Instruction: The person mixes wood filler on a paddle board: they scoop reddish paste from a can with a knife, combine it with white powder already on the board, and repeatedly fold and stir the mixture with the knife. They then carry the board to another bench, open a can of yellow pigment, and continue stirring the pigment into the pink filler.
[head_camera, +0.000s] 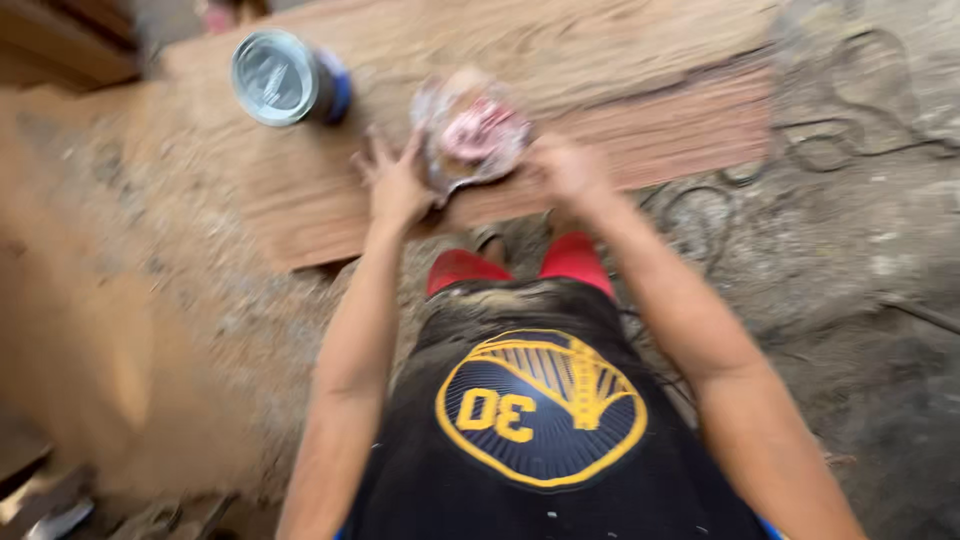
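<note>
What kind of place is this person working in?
Probably a rough woodworking spot. A wooden board lies on a dusty floor covered with sawdust, a metal can stands on it, and both hands work at a blurred shiny object.

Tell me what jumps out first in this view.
Both hands meet at the centre top: the left hand spread beside, and the right hand gripping, a crumpled clear plastic bag with pinkish contents, on a reddish-brown wooden board. A round silver-lidded tin with a blue wall stands on the board, upper left.
</note>
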